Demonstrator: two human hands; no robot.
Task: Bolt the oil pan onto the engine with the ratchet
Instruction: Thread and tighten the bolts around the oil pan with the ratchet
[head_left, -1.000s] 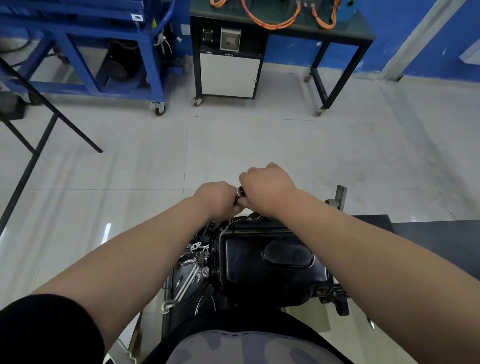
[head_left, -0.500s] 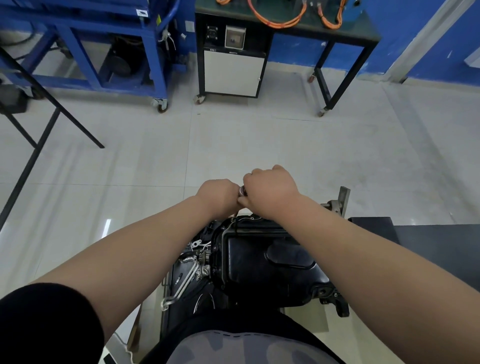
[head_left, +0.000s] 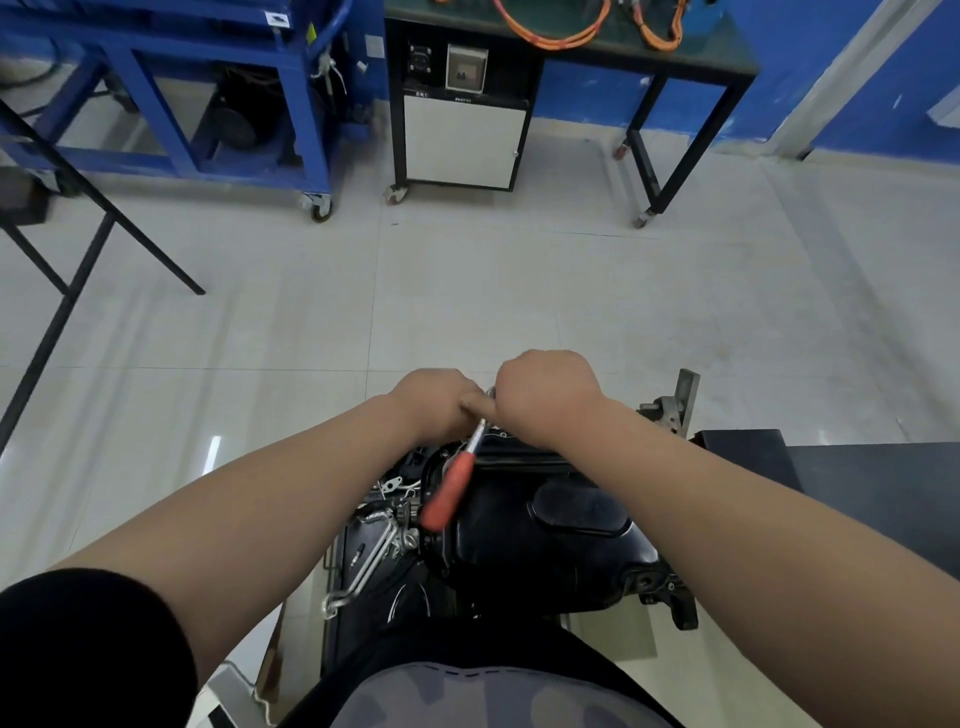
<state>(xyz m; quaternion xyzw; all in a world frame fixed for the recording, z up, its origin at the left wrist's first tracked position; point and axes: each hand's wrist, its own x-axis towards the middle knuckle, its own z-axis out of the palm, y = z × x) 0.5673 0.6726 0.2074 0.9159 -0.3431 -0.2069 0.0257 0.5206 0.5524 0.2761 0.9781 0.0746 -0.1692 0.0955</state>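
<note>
No text can be read. A small white sticker (head_left: 277, 19) on the blue cart's top edge and two small labels (head_left: 442, 95) on the black cabinet's front, above its white door, are too blurred to make out.

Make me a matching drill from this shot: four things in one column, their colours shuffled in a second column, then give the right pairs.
Things:
1. ratchet handle
2. oil pan
3. cart at far left
4. cables on the far table

Colours:
A. blue
B. orange
C. black
D. red

Pairs: 1-D, 2-C, 3-A, 4-B
</note>
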